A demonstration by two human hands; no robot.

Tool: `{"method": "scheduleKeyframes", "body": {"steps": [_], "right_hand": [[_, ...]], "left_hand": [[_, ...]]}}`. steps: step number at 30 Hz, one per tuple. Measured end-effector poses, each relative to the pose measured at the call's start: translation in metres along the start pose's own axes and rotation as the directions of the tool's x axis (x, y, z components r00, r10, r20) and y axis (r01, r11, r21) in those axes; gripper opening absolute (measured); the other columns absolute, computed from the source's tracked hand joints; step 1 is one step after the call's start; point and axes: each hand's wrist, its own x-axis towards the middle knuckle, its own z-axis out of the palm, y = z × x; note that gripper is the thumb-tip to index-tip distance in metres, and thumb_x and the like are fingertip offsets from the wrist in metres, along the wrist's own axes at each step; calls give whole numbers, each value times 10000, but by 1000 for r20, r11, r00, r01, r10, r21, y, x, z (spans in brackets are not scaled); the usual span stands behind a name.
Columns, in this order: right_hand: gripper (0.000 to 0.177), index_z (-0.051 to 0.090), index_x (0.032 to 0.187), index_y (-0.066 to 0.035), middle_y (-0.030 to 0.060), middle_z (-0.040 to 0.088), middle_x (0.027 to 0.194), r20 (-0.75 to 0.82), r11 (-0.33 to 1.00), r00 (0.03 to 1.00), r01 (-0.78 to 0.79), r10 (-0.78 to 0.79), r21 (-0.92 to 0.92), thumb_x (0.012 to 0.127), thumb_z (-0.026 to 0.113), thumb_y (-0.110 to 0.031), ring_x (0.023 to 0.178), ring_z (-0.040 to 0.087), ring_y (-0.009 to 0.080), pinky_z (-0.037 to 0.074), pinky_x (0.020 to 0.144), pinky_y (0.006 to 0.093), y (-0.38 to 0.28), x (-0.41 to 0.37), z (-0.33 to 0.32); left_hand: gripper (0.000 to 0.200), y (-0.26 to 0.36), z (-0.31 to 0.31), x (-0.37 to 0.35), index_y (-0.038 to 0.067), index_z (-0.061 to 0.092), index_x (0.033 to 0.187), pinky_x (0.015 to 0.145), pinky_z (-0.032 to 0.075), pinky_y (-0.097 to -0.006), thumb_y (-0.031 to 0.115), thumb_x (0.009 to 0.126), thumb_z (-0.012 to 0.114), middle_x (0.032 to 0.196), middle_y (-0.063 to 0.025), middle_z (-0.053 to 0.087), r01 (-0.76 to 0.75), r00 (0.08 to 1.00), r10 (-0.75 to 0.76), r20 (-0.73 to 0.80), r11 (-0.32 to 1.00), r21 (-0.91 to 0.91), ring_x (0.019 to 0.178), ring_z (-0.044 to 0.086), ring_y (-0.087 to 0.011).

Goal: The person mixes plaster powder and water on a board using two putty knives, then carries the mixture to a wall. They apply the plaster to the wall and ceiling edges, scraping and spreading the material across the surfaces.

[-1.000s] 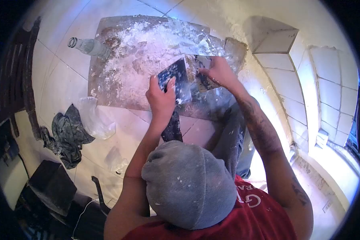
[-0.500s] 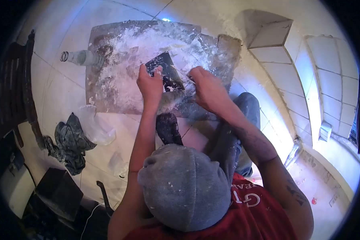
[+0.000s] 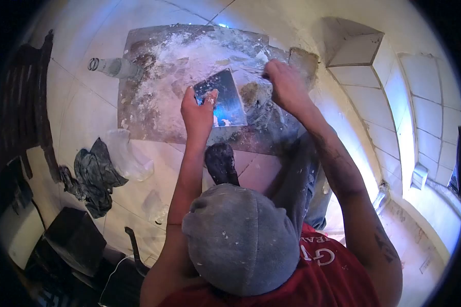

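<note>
My left hand [image 3: 197, 110] is closed on the left edge of a flat, dark, shiny square plate [image 3: 228, 97] with white smears on it. The plate is tilted above a board [image 3: 138, 123] covered in white powder and paste. To the right of the plate, my right hand [image 3: 288, 88] is closed and raised over the board. Something thin seems to show at its fingertips, too small and blurred to name. A greyish lump of paste [image 3: 251, 94] lies on the board between the plate and my right hand.
A clear bottle [image 3: 118, 67] lies across the board's left edge. Crumpled black plastic [image 3: 95, 174] and a pale plastic bag [image 3: 128, 158] are on the tiled floor at left. A dark wooden chair [image 3: 36, 107] stands farther left, and a tiled step [image 3: 356, 77] is at right.
My right hand has moved up and right, away from the plate. The plate has turned, and its face now looks shinier, with less white on it. The whole view has shifted slightly.
</note>
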Motion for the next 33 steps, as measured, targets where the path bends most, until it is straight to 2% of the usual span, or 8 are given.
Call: {"method": "scheduleKeyframes", "body": {"steps": [2,6,9,10,12,20,25,33], "right_hand": [[160,503,894,-70,96,507,906,-151,995,984,82,-89,-54,740,537,-46,854,526,277,382,759,382,6,-10,1],[155,519,839,-94,61,480,830,-214,937,915,314,-342,-153,693,569,-113,797,502,230,374,707,365,3,-28,7],[148,522,770,-103,42,453,778,-287,897,851,432,-440,-95,638,584,-128,767,483,215,366,675,358,-9,-29,12],[149,522,744,-100,44,439,757,-315,881,827,467,-465,-74,610,585,-107,748,472,220,363,665,359,-16,-28,12],[144,515,708,-119,19,454,773,-310,858,805,507,-506,-84,616,614,-170,743,468,190,351,648,349,-19,-25,14],[145,537,740,-102,33,461,775,-322,911,860,413,-395,-15,612,602,-122,762,480,215,354,648,354,-25,-20,-13],[155,545,718,-61,62,531,787,-345,916,868,398,-357,52,592,571,25,748,518,239,369,618,355,1,-23,-3],[164,523,737,-77,47,515,791,-404,881,811,472,-423,24,593,596,-45,729,510,221,371,666,354,-4,-22,8]], "left_hand": [[186,33,-9,-6,-6,547,859,619,472,-337,77,771,688,723,-148,623,-113,993,116,-19,986,122,642,618,-225],[192,79,-9,-6,11,542,908,625,475,-418,92,770,649,701,-198,613,-310,934,235,267,907,286,705,616,-383],[225,93,2,-7,39,552,977,628,482,-404,129,791,642,740,-200,624,-442,862,236,450,785,435,684,633,-337],[245,90,6,-8,40,536,990,641,462,-475,140,784,624,748,-224,609,-497,828,247,504,739,454,730,587,-420],[239,83,15,-9,39,517,982,642,457,-483,123,781,614,730,-216,606,-540,803,265,534,704,462,719,592,-413],[216,42,25,17,40,482,953,628,448,-495,95,779,597,724,-210,604,-562,813,318,488,647,515,720,593,-407],[220,72,8,15,48,484,948,618,444,-489,115,778,609,719,-202,600,-508,857,357,371,704,496,709,588,-407],[171,101,15,-16,48,499,928,604,454,-466,91,782,577,724,-170,591,-616,760,355,545,661,429,703,592,-383]]}}
